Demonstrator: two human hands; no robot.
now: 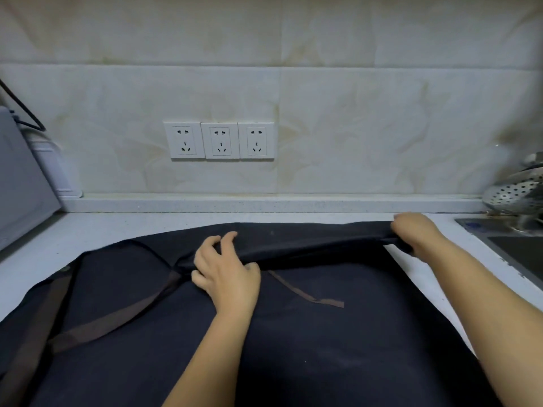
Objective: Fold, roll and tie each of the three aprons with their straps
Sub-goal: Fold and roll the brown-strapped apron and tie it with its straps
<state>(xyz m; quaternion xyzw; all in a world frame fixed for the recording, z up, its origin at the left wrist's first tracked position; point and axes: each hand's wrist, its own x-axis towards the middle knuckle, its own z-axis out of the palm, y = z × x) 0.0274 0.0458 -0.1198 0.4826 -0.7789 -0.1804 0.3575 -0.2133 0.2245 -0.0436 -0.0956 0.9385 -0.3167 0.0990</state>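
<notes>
Centrally, spread across the pale surface: a dark navy apron, covering most of the near part and running off the bottom edge of view. Far hem raised into a long fold, stretched from the middle out to the right between both hands.

Left grip closed on the fold's left end, thumb pressed into the cloth, fingers curled above it. Right grip clenched round the fold's right end near the cloth's far right corner, fingertips tucked under and out of sight. Both forearms bare, reaching in from the bottom edge over the fabric.

Lying on the left half of the cloth: a wide brown strap, slanting from just beside the left grip down toward the left edge. Loose between the two forearms: a narrow brown strap, flat on the fabric, its free end pointing right.

Farther out, to the right of the cloth, a steel sink set into the surface, with a perforated metal colander behind it. At the far left, a grey appliance standing on the surface, with a black cable looping behind it. Behind everything, a pale tiled wall bearing three white sockets side by side.
</notes>
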